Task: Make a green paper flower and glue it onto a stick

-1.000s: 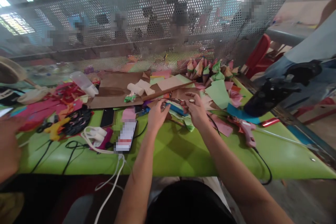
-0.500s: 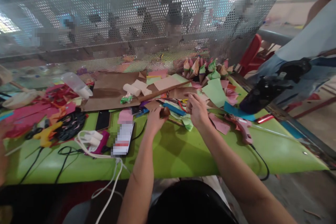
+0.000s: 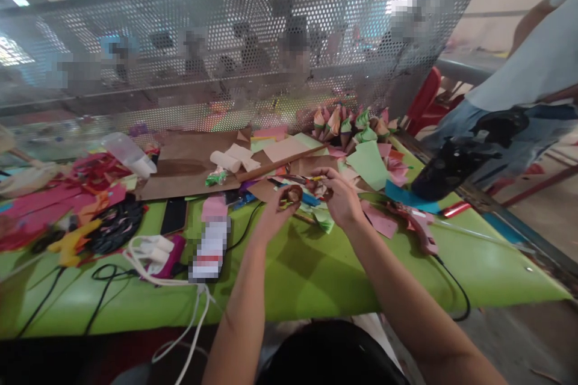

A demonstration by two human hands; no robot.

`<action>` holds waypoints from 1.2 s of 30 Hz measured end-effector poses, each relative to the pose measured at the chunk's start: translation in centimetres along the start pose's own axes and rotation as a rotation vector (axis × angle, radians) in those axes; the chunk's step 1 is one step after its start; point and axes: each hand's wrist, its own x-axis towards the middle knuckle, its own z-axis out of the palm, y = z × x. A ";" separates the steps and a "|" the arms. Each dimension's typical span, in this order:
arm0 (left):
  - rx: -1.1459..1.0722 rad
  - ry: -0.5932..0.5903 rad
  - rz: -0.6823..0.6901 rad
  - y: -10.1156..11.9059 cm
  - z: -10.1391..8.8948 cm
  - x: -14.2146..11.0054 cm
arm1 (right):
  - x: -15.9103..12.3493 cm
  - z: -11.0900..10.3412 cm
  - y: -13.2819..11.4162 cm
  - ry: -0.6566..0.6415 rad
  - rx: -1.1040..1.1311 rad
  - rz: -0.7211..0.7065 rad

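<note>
My left hand [image 3: 276, 212] is closed around a small rolled brown paper cone [image 3: 294, 195], its round opening turned up toward me. Just right of it, my right hand [image 3: 342, 195] has its fingers curled together in a pinch; what lies between them is too small to make out. By its fingertips is a tool with red and yellow parts [image 3: 311, 179], partly covered. Below and between the hands lie a blue strip [image 3: 310, 199] and a crumpled light green paper [image 3: 324, 220]. Finished-looking paper ice-cream cones [image 3: 345, 126] stand in a cluster at the back.
A pink glue gun [image 3: 422, 230] lies on the green table [image 3: 316, 283] at right, near a dark bottle [image 3: 451, 168]. A phone [image 3: 210, 248], white cables [image 3: 198, 319] and a yellow glue gun [image 3: 74, 243] are at left. Behind rises a perforated metal panel [image 3: 180, 66]; a person stands at right.
My left hand has turned the brown paper cone so its opening shows, moving slightly right. My right hand has lowered a little, its pointing finger now curled in. The view has shifted slightly.
</note>
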 end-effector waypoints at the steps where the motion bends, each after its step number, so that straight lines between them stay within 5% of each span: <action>1: -0.005 -0.011 -0.004 0.0 0.0 0.0 | -0.1 0.0 0.0 -0.003 -0.011 0.010; 8: -0.117 0.042 -0.050 0.0 0.6 -0.2 | 0.0 -0.1 0.1 0.049 -0.041 -0.096; 18: -0.250 0.131 -0.110 -0.1 1.4 0.5 | -0.1 0.6 1.8 -0.026 -0.067 -0.029; 30: -0.547 0.410 -0.203 0.2 1.2 0.8 | 0.8 -0.5 2.2 -0.007 -0.083 -0.038; 36: -0.578 0.420 -0.221 0.3 1.4 0.9 | 0.5 0.1 2.6 -0.089 -0.103 0.038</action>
